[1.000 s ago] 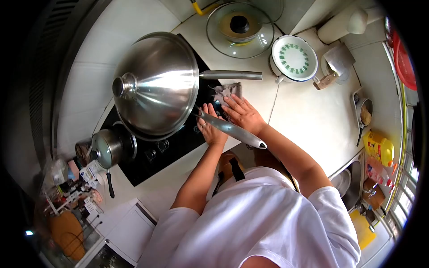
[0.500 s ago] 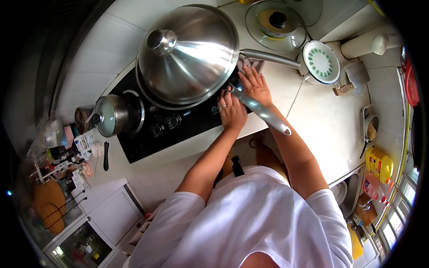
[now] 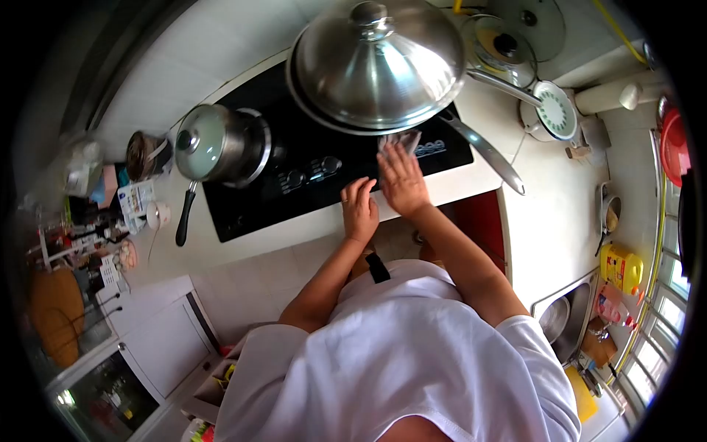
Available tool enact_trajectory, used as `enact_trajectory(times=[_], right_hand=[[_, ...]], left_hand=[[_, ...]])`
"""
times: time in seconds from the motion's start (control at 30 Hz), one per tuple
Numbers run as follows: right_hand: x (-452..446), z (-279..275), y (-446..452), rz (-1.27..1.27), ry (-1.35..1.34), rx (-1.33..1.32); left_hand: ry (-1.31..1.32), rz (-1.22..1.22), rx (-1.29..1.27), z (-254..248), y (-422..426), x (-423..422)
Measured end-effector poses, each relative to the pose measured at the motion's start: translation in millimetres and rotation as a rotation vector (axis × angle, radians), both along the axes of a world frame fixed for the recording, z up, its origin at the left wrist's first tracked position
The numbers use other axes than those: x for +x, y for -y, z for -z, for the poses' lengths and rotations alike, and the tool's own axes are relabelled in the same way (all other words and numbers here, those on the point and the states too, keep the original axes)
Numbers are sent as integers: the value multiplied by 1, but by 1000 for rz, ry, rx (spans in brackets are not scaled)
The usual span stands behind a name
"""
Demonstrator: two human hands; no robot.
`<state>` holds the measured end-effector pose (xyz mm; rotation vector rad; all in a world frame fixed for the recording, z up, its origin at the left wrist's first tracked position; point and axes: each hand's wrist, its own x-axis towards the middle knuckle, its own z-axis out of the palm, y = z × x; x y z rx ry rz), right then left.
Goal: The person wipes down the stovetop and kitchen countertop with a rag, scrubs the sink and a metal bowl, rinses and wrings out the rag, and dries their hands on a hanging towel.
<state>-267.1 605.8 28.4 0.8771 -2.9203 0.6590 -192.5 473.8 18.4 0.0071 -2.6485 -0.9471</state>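
My right hand [image 3: 403, 181] lies flat with its fingers stretched out over a greyish cloth [image 3: 401, 140] on the black cooktop [image 3: 254, 158]. Most of the cloth is under the fingers or beside the pan. My left hand [image 3: 359, 211] is at the cooktop's front edge, fingers loosely bent and apart, holding nothing. Just beyond both hands stands a large pan under a domed steel lid [image 3: 383, 66]. Its silver handle [image 3: 486, 153] points toward the front right. On the left burner sits a small saucepan [image 3: 221, 144] with a glass lid and a black handle.
At the right stand a white enamel pot [image 3: 541, 121] and, behind it, a glass lid [image 3: 504, 48]. A cleaver [image 3: 593, 136] leans by the wall. Further front are a sink [image 3: 571, 313] and a yellow oil bottle [image 3: 621, 267]. Packets and a white cup [image 3: 157, 215] crowd the left.
My right hand has moved the cloth from the cooktop's right edge to the area in front of the lidded pan. My left hand has drawn back to the front edge. The view has turned.
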Motion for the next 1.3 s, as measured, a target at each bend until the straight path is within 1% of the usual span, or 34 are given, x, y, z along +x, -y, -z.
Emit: enact_trajectory(times=[0.1, 0.17, 0.27, 0.3, 0.37, 0.43, 0.5, 0.57, 0.63, 0.7, 0.77, 0.83, 0.93, 0.97, 1.03, 1.1, 1.13, 1.17, 1.23, 1.27, 1.3], right_hand=[[33, 5, 29, -225, 64, -11], [41, 4, 35, -274, 51, 26], [37, -5, 33, -278, 82, 123], [34, -3, 34, -294, 78, 131], [26, 1, 43, -242, 50, 132], [13, -1, 54, -203, 30, 66], [-2, 4, 61, -177, 20, 32], [-18, 15, 63, -190, -7, 21], [-24, 12, 67, -191, -42, 47], [-27, 8, 67, -185, 17, -13], [-15, 2, 62, -201, -70, -34], [4, -1, 55, -203, -70, -120], [35, -3, 50, -197, -54, -156], [41, -3, 51, -214, -29, -209], [45, -11, 57, -265, 126, -278], [45, -17, 70, -263, 422, -422], [46, -25, 74, -239, 660, -517], [50, -29, 80, -234, 660, -520], [58, -35, 85, -162, 977, -706], [59, -36, 82, -250, 973, -636], [56, -46, 81, -245, 973, -641]], left_hand=[[-1, -39, -60, -6, 40, 22], [1, -98, -94, -8, 65, 35], [14, -202, -97, -5, 92, 52], [33, -230, -102, -2, 99, 57], [23, -251, -85, 6, 109, 66], [3, -182, -79, 2, 111, 73], [3, -181, -73, 1, 114, 77], [-11, -136, -38, 1, 117, 80], [-32, -139, -52, -1, 118, 81], [-27, -144, -55, -2, 117, 81], [-31, -159, -52, -1, 116, 81], [-36, -175, -54, -1, 116, 79], [9, -180, -26, -7, 113, 77], [22, -196, 2, -12, 112, 76], [39, -206, 31, -12, 109, 71], [162, -179, 498, -3, 99, 64], [221, -196, 850, -10, 89, 59], [444, -247, 1153, -20, 84, 58], [251, -345, 1500, -34, 67, 53], [257, -343, 1497, -33, 67, 53], [156, -328, 1455, -31, 67, 52]])
